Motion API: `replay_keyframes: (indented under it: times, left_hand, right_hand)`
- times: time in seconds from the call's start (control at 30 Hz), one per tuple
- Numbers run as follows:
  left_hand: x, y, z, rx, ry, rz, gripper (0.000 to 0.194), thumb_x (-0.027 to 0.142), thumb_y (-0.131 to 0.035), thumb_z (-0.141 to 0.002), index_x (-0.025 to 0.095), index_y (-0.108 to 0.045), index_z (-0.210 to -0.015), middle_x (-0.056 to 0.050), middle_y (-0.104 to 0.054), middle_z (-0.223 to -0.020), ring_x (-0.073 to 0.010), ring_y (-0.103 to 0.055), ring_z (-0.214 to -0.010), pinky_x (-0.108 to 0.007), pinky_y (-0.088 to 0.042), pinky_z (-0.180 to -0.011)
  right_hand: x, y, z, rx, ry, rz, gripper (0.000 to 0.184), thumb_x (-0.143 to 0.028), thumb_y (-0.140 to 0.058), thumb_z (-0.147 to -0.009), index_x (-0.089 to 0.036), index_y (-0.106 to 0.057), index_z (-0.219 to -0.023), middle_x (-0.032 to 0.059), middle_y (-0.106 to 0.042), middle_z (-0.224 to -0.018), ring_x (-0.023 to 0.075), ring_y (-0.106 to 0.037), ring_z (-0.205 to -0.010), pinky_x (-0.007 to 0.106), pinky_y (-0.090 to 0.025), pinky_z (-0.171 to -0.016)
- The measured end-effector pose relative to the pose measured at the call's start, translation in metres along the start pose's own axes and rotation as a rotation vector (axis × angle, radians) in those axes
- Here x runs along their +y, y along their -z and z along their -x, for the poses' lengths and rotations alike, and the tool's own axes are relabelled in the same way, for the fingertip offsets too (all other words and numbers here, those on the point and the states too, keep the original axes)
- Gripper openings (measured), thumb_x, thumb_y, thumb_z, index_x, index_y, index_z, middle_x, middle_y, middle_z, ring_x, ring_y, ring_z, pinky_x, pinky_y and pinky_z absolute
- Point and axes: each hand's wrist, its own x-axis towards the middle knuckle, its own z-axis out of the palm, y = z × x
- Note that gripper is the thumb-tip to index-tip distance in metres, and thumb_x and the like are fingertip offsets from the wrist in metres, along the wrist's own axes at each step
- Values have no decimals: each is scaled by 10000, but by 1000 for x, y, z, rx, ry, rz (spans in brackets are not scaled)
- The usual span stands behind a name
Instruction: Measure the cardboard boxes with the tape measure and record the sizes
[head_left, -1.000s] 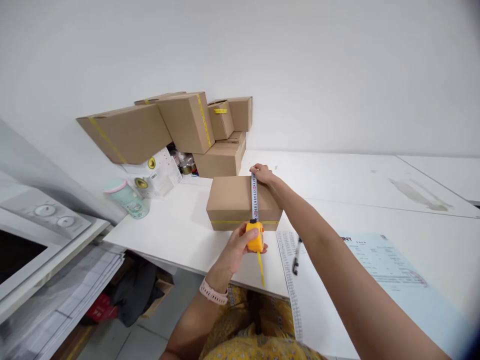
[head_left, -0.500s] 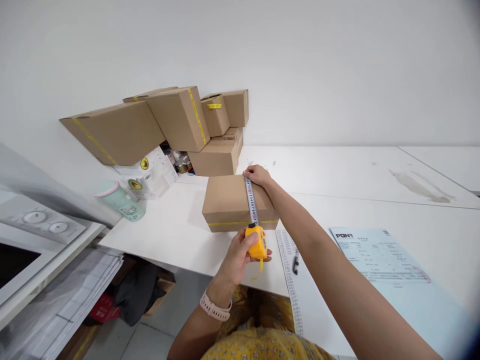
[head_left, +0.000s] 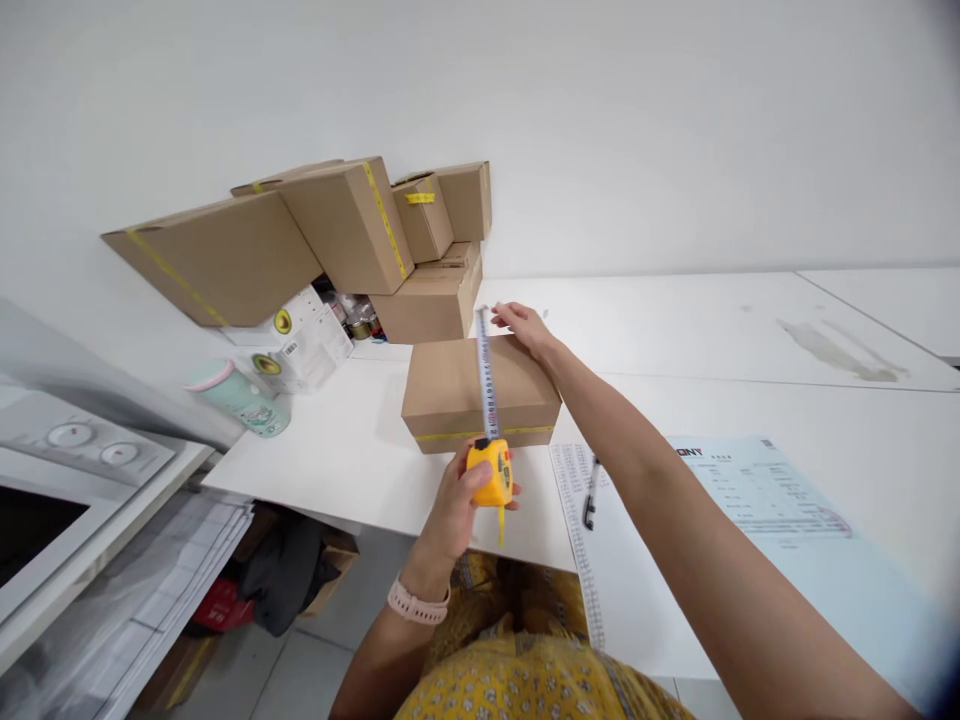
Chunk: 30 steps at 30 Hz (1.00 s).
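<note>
My left hand is closed around a yellow tape measure, held just in front of a small cardboard box. The extended blade runs away from me above the box top, and its hooked end sticks out past the far edge. Beside that end is my right hand, its fingers loosely apart with a small gap to the blade and nothing visible in them. The wrist side of this hand is over the box's right part. A yellow strip crosses the box's front face.
Several cardboard boxes with yellow strips are stacked at the back left. A mint tumbler stands near a white avocado-print carton. To the right lie a spiral notebook, a black pen and a pale blue printed sheet.
My right hand has let go of the blade's end and moved slightly up and right. The tape measure in my left hand has shifted left, its blade end now beyond the box.
</note>
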Motion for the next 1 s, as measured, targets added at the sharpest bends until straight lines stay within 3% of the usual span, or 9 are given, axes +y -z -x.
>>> replay_keyframes:
  times: [0.1, 0.23, 0.3, 0.4, 0.53, 0.63, 0.73, 0.87, 1.0]
  left_hand:
    - [2, 34, 11, 102, -189, -97, 675, 470, -837, -706, 237, -529, -1260, -81, -667, -1132, -250, -747, -818, -371, -638, -680]
    - [2, 87, 8, 334, -338, -227, 739, 435, -870, -678, 257, -492, -1287, -46, -660, -1076, -228, -746, -839, -344, -636, -711]
    - [3, 106, -1, 368, -305, -242, 722, 455, -866, -664, 249, -496, -1248, -31, -650, -1056, -213, -742, -796, -361, -639, -711]
    - [10, 117, -14, 282, -230, -232, 691, 491, -840, -663, 233, -493, -1202, -21, -643, -1038, -199, -730, -730, -386, -642, -683]
    - [39, 108, -25, 180, -271, -252, 662, 422, -845, -674, 225, -501, -1204, -24, -646, -1059, -178, -715, -717, -339, -632, -647]
    - [64, 96, -35, 147, -314, -229, 654, 423, -850, -655, 233, -508, -1179, -32, -655, -1080, -180, -707, -691, -334, -625, -610]
    - [77, 80, -41, 154, -335, -249, 640, 427, -852, -636, 227, -525, -1149, -20, -660, -1010, -182, -699, -673, -329, -619, -601]
    - [63, 52, -24, 190, -402, -309, 674, 397, -872, -651, 237, -529, -1208, -27, -659, -1007, -187, -704, -742, -294, -611, -624]
    - [24, 24, 14, -40, -198, -194, 655, 444, -838, -721, 250, -516, -1258, -69, -657, -1097, -228, -724, -806, -331, -622, -646]
  right_hand:
    - [13, 26, 20, 148, -22, -63, 448, -605, -560, -874, -193, -685, -999, 98, -706, -1151, 229, -608, -1056, 381, -456, -968]
    - [41, 53, 79, 237, -131, -31, 525, -638, -552, -886, -192, -677, -1132, 108, -687, -1197, 229, -604, -1080, 378, -468, -964]
    - [49, 56, 109, 175, -213, -35, 651, -700, -452, -919, -196, -623, -1294, 108, -687, -1131, 212, -625, -966, 362, -506, -875]
    - [46, 52, 139, 33, -160, -62, 760, -747, -322, -946, -234, -495, -1479, 109, -661, -1159, 204, -627, -917, 348, -531, -802]
    - [15, 52, 139, 112, 27, 101, 679, -716, -464, -917, -232, -608, -1371, 117, -615, -1267, 235, -596, -1042, 374, -515, -881]
    - [-6, 60, 121, 228, 51, 298, 546, -682, -507, -914, -207, -725, -1070, 98, -631, -1061, 238, -597, -957, 395, -493, -901]
    - [-13, 64, 100, 318, 95, 504, 479, -627, -486, -942, -207, -686, -828, 108, -605, -989, 268, -579, -972, 422, -482, -893]
    - [-12, 58, 78, 286, 269, 623, 398, -432, -360, -1011, -212, -652, -854, 136, -657, -1054, 283, -568, -1012, 430, -458, -920]
    - [-17, 54, 75, 152, 258, 642, 337, -297, -333, -998, -195, -653, -977, 122, -704, -1042, 268, -606, -919, 402, -452, -858]
